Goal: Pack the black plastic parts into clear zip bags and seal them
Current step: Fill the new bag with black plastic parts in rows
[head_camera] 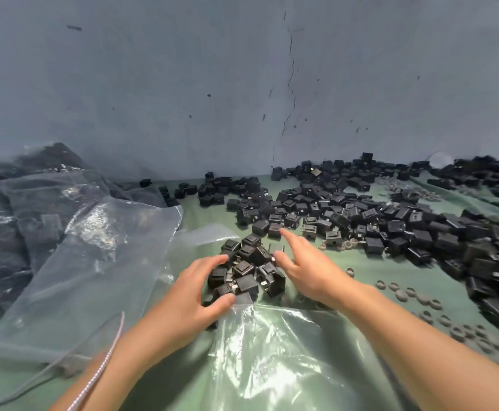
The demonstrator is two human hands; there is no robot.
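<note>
- Now the left hand cups the left side of a small pile of black plastic parts. Its fingers and thumb curl round the pile and press against it.
- At the pile's right side, the right hand has its fingers spread and grips nothing. The index finger stretches toward the far side, its tip at the edge of a loose part just beyond the pile.
- Near the person, between the two forearms, lies a crumpled clear bag. Its far edge reaches the near side of the small pile, just beside the left thumb.
- To the far right, a big heap of the same black parts spreads over the green table cover and runs back to the wall.
- Grey rings are scattered on the cover to the right of the right forearm, and a few lie at the near edge of the heap.
- On the left, flat empty bags lie overlapping, with one corner close to the small pile.
- Beyond them, at the far left, filled bags of dark parts are stacked up.
- A white cord runs past the left forearm at the near left.
</note>
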